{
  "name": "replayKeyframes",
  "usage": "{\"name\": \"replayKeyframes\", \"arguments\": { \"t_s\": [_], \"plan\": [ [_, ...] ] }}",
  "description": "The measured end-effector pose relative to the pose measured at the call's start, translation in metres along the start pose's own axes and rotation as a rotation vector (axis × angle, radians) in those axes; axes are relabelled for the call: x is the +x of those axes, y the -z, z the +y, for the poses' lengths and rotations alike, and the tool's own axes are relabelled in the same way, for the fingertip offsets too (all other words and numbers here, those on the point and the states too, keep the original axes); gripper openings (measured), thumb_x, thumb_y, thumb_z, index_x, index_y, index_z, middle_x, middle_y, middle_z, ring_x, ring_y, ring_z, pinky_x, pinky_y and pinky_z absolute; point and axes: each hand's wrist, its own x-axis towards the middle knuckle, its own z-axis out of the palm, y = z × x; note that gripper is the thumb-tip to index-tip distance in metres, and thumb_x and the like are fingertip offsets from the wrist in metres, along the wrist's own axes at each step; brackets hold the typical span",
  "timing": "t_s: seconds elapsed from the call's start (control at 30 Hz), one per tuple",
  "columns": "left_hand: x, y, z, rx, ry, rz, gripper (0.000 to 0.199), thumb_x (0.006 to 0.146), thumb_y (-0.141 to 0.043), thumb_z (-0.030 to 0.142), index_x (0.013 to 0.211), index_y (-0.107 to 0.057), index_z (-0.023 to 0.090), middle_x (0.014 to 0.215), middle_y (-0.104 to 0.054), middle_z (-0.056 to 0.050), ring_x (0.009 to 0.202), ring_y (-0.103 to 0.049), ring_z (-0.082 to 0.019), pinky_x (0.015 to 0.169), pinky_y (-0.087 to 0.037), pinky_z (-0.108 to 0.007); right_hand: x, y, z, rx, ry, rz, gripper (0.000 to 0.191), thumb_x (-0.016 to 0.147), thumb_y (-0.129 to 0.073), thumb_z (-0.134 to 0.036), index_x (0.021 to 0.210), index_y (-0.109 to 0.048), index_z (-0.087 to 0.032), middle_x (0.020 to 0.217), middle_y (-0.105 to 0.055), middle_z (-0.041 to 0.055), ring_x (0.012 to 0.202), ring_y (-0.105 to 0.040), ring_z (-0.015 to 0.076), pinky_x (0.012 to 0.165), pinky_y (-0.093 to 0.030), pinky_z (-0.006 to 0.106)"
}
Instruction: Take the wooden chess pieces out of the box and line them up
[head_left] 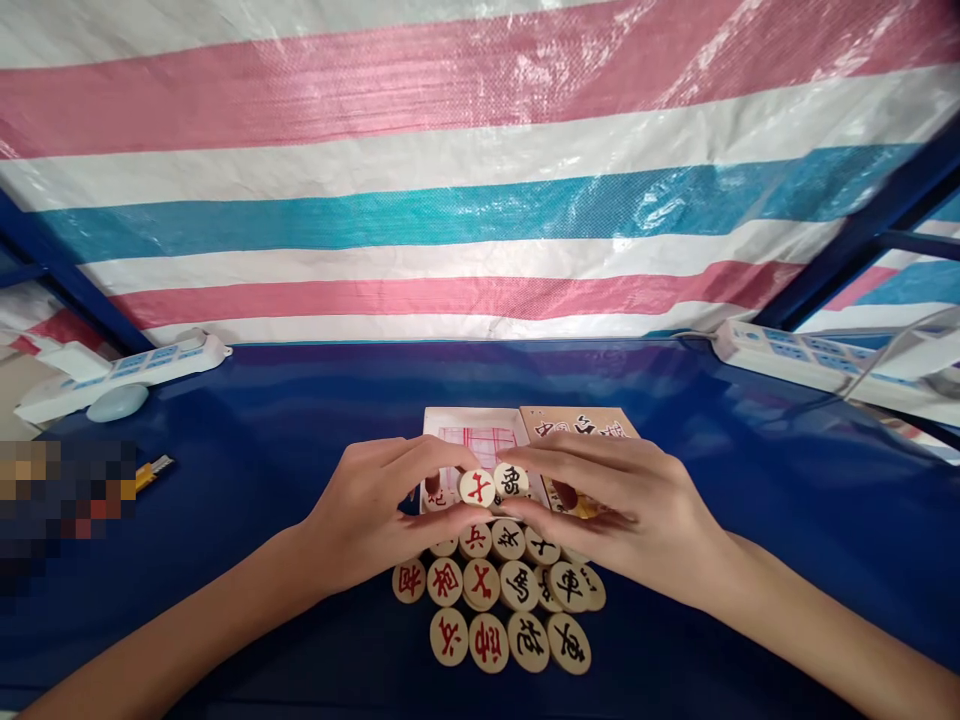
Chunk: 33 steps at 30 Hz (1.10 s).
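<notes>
Between the thumb and fingers of my left hand [401, 490] is a round wooden xiangqi piece with a red character [476, 488]. Right beside it, my right hand [611, 500] pinches a xiangqi piece with a black character [511, 481]. Both are held up in front of an open white box [435, 418], which has a red-lined sheet and at least one piece inside. Nearer to me, several more pieces lie in rows, red ones such as this piece [489, 643] to the left and black ones such as this piece [570, 643] to the right. My hands hide part of the back row.
A printed cardboard box lid [574, 420] adjoins the white box on the blue table [315, 390]. Power strips stand at the back left [161, 368] and back right [810, 358]. A pale mouse-shaped object [118, 402] and a yellow cutter [155, 470] lie left. Striped sheeting [450, 215] hangs behind.
</notes>
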Motion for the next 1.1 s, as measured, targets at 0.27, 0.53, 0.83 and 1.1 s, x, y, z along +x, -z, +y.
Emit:
{"name": "replayKeyframes", "arguments": {
  "t_s": [0.27,0.53,0.83,1.1],
  "plan": [
    [-0.002,0.001,0.011,0.010,0.084,0.029,0.028,0.087,-0.071,0.025,0.114,-0.065,0.024,0.089,-0.073,0.004,0.069,-0.063,-0.007,0.066,-0.050,-0.018,0.008,0.011,-0.002,-0.072,0.017,-0.150,0.041,0.090,-0.067,-0.023,0.130,-0.060,-0.023,0.112,-0.070,0.0052,0.095,-0.068,0.0180,0.078,-0.057,0.031],
    [-0.003,-0.011,0.003,-0.020,0.084,0.142,0.025,0.084,-0.073,0.021,0.109,-0.068,0.022,0.100,-0.071,-0.002,0.089,-0.063,-0.013,0.079,-0.053,-0.025,0.003,0.001,0.002,-0.092,0.031,-0.077,0.043,0.090,-0.063,-0.021,0.133,-0.058,-0.021,0.108,-0.068,0.0072,0.092,-0.067,0.0188,0.076,-0.056,0.033],
    [-0.008,-0.005,0.007,-0.040,0.059,0.115,0.023,0.080,-0.078,0.021,0.102,-0.070,0.019,0.093,-0.068,-0.002,0.086,-0.063,-0.012,0.080,-0.053,-0.023,-0.007,-0.003,0.002,-0.042,0.041,-0.042,0.038,0.086,-0.071,-0.020,0.123,-0.062,-0.016,0.097,-0.068,0.0058,0.073,-0.062,0.0122,0.063,-0.051,0.028],
    [-0.009,-0.001,0.011,-0.075,0.048,0.103,0.025,0.079,-0.079,0.023,0.102,-0.069,0.019,0.092,-0.070,-0.002,0.082,-0.065,-0.012,0.075,-0.055,-0.023,-0.004,-0.005,-0.007,-0.003,0.046,-0.011,0.033,0.086,-0.073,-0.024,0.118,-0.064,-0.020,0.086,-0.070,0.0015,0.076,-0.068,0.0154,0.069,-0.057,0.030]
  ]
}}
